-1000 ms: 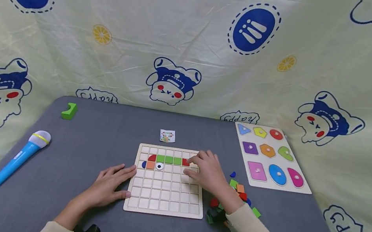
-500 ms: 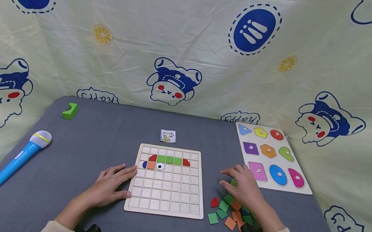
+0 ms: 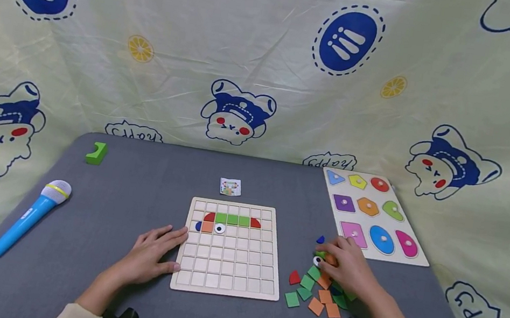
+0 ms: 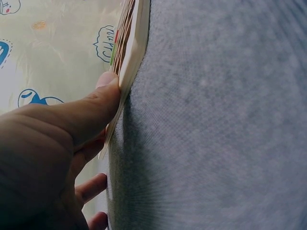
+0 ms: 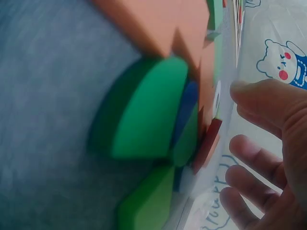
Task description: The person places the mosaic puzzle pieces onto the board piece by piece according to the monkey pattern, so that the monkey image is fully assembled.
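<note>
In the head view, my left hand (image 3: 151, 254) lies along the left edge of a wooden grid board (image 3: 227, 261), its fingertips at the rim. The left wrist view shows the thumb (image 4: 98, 98) against the board's edge. On the board, a row of green square tiles (image 3: 233, 220) lies between two red rounded tiles (image 3: 255, 223). Below are a blue piece (image 3: 199, 225), an orange square (image 3: 208, 226) and an eye tile (image 3: 219, 228). My right hand (image 3: 349, 267) reaches over loose tiles, fingertips close to another eye tile (image 3: 317, 261); the right wrist view shows its fingers relaxed.
Loose green, orange and red tiles (image 3: 291, 299) lie scattered right of the board. A shape puzzle (image 3: 356, 217) lies at the back right. A small picture card (image 3: 230, 186) sits behind the board. A toy microphone (image 3: 31, 217) and a green block (image 3: 96, 153) are at the left.
My right hand has left the red tile at the end of the green row and moved right, over the loose tiles. The left hand has stayed at the board's edge.
</note>
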Demonstrator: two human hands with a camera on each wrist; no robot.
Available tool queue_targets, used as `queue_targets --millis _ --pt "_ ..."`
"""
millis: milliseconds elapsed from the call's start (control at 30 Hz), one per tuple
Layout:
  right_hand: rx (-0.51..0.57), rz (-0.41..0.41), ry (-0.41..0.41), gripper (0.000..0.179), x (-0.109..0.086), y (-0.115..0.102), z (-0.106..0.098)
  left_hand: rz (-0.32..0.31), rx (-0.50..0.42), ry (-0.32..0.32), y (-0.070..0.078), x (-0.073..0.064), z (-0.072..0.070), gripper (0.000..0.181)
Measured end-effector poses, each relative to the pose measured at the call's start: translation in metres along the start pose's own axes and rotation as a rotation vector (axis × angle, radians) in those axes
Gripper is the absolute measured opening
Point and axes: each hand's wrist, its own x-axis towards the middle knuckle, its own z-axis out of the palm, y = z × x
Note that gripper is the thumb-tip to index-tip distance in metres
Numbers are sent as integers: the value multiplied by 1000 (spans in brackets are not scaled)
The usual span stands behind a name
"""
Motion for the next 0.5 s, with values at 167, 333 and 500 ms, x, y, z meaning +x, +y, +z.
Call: queue_targets --millis 167,333,500 --pt "-10 -4 -1 23 1 4 0 -2 -7 -2 0 0 0 68" --pt "-37 -9 -1 25 2 6 3 -8 -3 -15 -1 1 1 69" --pt "-57 19 -14 25 6 4 6 -8 -1 -9 -2 1 1 69"
